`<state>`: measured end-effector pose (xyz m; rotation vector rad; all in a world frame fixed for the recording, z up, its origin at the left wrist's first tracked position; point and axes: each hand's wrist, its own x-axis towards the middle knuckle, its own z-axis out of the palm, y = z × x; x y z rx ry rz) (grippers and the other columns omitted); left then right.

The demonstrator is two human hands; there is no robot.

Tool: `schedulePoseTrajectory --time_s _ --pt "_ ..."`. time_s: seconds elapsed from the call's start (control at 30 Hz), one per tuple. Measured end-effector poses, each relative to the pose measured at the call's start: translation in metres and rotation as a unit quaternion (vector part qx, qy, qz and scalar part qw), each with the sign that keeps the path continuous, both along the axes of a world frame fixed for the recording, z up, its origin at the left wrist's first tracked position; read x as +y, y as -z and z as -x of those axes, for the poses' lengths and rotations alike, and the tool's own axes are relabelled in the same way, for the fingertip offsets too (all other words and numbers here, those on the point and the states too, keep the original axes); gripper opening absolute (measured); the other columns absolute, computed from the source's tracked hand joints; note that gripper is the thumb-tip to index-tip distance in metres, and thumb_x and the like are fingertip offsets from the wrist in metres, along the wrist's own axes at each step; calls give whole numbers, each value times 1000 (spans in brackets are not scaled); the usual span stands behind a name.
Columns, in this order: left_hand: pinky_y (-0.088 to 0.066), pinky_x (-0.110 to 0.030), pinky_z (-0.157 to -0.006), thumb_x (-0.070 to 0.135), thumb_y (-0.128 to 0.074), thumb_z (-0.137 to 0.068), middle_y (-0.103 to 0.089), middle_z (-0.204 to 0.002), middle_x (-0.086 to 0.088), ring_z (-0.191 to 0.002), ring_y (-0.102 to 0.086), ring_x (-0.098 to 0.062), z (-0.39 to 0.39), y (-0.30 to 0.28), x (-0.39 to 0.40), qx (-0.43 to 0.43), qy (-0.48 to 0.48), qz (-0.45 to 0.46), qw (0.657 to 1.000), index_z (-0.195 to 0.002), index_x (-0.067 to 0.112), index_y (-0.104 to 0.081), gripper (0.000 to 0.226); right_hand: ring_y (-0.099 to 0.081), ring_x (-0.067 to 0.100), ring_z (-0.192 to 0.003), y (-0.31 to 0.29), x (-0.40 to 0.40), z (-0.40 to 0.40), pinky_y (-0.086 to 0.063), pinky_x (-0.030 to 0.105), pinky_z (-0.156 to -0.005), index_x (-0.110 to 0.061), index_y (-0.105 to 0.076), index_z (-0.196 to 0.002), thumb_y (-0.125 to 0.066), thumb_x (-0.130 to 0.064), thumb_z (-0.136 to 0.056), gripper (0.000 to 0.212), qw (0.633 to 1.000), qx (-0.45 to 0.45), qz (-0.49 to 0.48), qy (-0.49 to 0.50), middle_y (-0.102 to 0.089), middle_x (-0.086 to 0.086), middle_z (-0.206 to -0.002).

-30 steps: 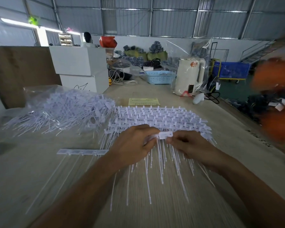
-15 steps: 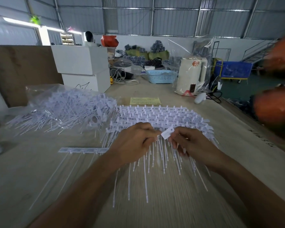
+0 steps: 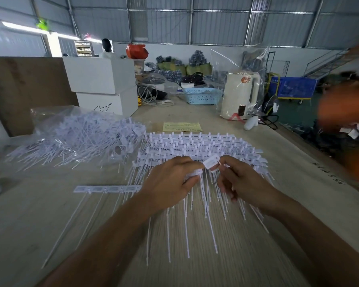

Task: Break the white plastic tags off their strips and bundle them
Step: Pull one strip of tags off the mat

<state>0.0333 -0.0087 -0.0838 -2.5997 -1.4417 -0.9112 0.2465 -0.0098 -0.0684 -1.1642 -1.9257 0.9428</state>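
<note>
An orange blur (image 3: 348, 104) at the right edge cannot be identified.

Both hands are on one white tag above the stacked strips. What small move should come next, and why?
Probably finish the twist: the right hand pinches the tilted tag while the left hand grips the strip beside it, so the tag looks half-broken off. Once free, it would join the loose tags to the left.
</note>
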Motion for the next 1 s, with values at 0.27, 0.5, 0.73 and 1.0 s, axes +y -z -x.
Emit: schedulePoseTrajectory --time_s 0.27,0.5,0.73,1.0 --pt "-54 -35 -81 34 -55 -100 -65 -121 5 -110 -58 -16 0 4 1 9 10 -7 1000 -151 37 -35 55 -20 15 -48 3 -1 -1 -22 27 -46 -14 -43 -112 -37 -17 -108 8 999 15 45 -23 -40 5 -60" --pt "-55 -33 -79 33 -57 -98 -65 -118 9 -95 -60 -8 -2 4 5 -23 9 22 999 -149 38 -32 58 -25 8 -43 12 5 -3 -27 24 -42 -14 -41 -108 -40 -17 -107 3 996 -43 4 -83 -38 -8 -50" --pt "-52 -35 -78 34 -56 -98 -66 -114 9 -98 -61 -17 -2 3 5 -18 10 26 999 -129 30 -60 32 -32 6 -52 19 8 -4 -31 22 -52 -20 -33 -112 -54 -20 -103 22 989 -102 -48 -98 -43 -15 -54" --pt "-54 -40 -77 37 -54 -96 -67 -111 11 -95 -62 -14 -2 3 2 -18 25 28 999 -123 27 -63 30 -45 9 -42 14 14 -8 -37 26 -51 -17 -54 -101 -51 -29 -104 12 989 -139 -38 -20 -58 0 -51"
